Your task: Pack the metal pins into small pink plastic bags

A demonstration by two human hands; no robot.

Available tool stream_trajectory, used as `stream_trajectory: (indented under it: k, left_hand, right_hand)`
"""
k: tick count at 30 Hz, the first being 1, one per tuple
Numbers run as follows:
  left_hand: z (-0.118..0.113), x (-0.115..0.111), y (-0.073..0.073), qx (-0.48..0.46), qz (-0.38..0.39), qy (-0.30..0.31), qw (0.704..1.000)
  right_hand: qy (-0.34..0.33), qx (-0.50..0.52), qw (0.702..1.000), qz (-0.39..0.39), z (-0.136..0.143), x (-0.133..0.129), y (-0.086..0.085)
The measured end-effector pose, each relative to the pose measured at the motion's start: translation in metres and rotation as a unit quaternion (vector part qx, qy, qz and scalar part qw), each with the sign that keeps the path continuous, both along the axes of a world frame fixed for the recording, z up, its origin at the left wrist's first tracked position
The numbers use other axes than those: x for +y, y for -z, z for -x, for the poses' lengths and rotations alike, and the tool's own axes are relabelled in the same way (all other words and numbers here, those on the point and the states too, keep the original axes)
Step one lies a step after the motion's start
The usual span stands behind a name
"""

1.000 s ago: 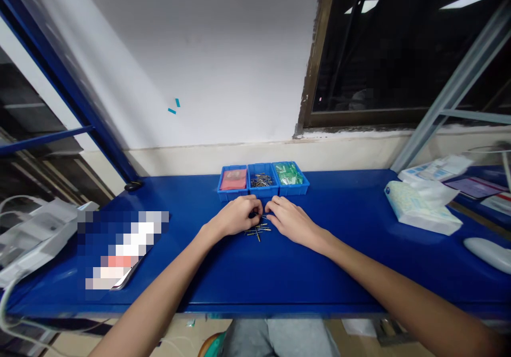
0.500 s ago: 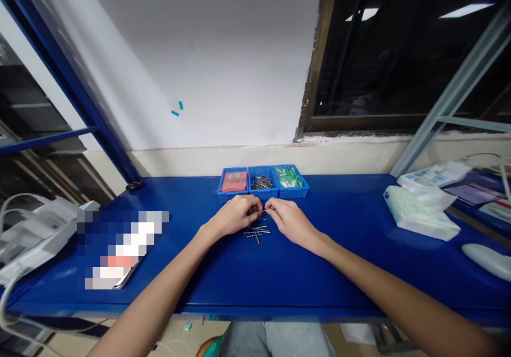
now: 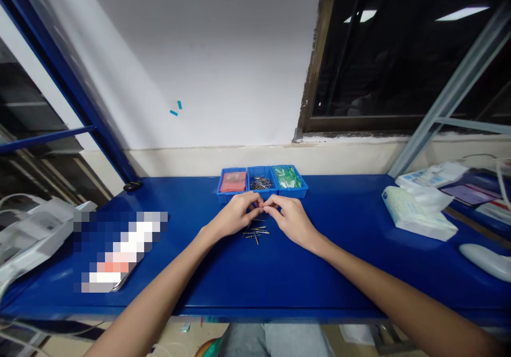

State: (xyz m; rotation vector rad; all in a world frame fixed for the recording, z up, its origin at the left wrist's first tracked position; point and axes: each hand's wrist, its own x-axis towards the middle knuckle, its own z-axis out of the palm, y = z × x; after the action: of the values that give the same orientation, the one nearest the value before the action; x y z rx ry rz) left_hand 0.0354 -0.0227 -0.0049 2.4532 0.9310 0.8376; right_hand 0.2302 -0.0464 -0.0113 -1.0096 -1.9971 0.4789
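My left hand (image 3: 241,212) and my right hand (image 3: 290,217) meet fingertip to fingertip over the desk, both closed in a pinch. Between them is a thin metal pin, now almost wholly covered by the fingers. Just below the fingertips lies a loose pile of slim pins (image 3: 256,233), silver with gold-coloured parts. Behind the hands stand three blue bins in a row: the left bin (image 3: 219,185) holds reddish-pink packets, the middle bin (image 3: 262,191) many metal pins, and the right bin (image 3: 293,192) green-and-clear small bags.
The blue desk (image 3: 319,288) runs back to the wall. On the left are a blurred-out flat object (image 3: 128,250) and a white device with cables (image 3: 43,229). To the right stand a tissue pack (image 3: 419,216) and a white rounded object (image 3: 485,258).
My fingertips have come closer together and touch. The thin pin that showed between them is now mostly covered. The view has shifted slightly.
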Motion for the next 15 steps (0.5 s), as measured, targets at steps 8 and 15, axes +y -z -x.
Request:
stream_trajectory:
  k: [8,15]
  left_hand:
    - [0.0,-0.002,-0.002,0.032,-0.043,-0.011,0.998]
    - [-0.004,-0.007,-0.003,0.108,-0.1,-0.012,0.989]
  right_hand:
    - [0.053,-0.077,0.995,0.019,-0.005,0.0,0.001]
    - [0.085,-0.229,0.969,0.04,-0.015,-0.011,-0.01]
